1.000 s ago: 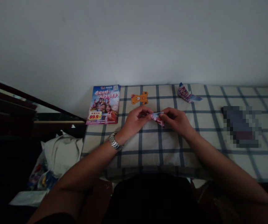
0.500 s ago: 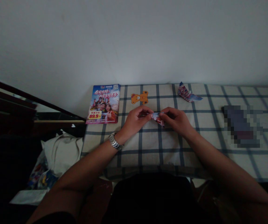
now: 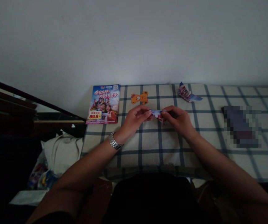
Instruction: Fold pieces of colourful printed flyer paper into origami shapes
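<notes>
Between my two hands is a small folded piece of printed paper [image 3: 157,115], blue, white and red, held just over the checked cloth. My left hand [image 3: 138,117], with a metal watch [image 3: 115,141] on its wrist, pinches the paper's left end. Thumb and fingers of my right hand [image 3: 176,119] grip its right end. Farther back and to the right, a folded paper figure [image 3: 188,93] in similar colours rests on the cloth. At the left lies a stack of printed flyers [image 3: 104,104], blue and pink.
A checked cloth [image 3: 145,141] covers the table, which meets a pale wall [image 3: 134,43]. Behind my left hand is an orange bear figure [image 3: 139,97]. A dark pixelated object [image 3: 240,126] lies at the right. A white bag [image 3: 62,151] stands below the table's left edge.
The paper has turned between my fingers and shows more of its printed blue side. My hands have moved slightly apart. The flyers and the folded figure have stayed in place.
</notes>
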Motion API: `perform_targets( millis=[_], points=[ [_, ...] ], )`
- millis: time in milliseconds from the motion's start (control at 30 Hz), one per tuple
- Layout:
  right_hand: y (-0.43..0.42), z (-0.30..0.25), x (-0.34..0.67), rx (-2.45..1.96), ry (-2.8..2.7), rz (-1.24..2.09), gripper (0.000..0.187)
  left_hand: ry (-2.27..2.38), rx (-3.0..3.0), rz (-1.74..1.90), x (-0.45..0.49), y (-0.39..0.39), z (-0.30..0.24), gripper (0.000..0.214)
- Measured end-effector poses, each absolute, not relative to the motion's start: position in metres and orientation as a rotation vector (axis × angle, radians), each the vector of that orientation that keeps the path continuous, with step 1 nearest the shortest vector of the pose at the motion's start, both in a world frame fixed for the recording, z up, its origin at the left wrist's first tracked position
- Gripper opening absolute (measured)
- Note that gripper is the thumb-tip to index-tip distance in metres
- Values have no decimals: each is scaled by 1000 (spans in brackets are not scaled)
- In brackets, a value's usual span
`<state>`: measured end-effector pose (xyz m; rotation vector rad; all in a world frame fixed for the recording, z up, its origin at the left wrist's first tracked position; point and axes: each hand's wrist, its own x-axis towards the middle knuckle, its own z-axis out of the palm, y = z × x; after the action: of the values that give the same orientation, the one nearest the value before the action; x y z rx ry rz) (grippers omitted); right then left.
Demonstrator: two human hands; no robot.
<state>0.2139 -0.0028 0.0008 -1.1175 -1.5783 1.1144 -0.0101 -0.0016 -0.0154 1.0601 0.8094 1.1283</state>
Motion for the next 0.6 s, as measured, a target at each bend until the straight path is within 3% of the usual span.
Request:
perform_targets(
  millis=[600],
  points=[
    [-4, 2, 214, -1123, -1608, 1093, 29, 826, 1170, 1158, -10, -3, -13, 31]
  ],
)
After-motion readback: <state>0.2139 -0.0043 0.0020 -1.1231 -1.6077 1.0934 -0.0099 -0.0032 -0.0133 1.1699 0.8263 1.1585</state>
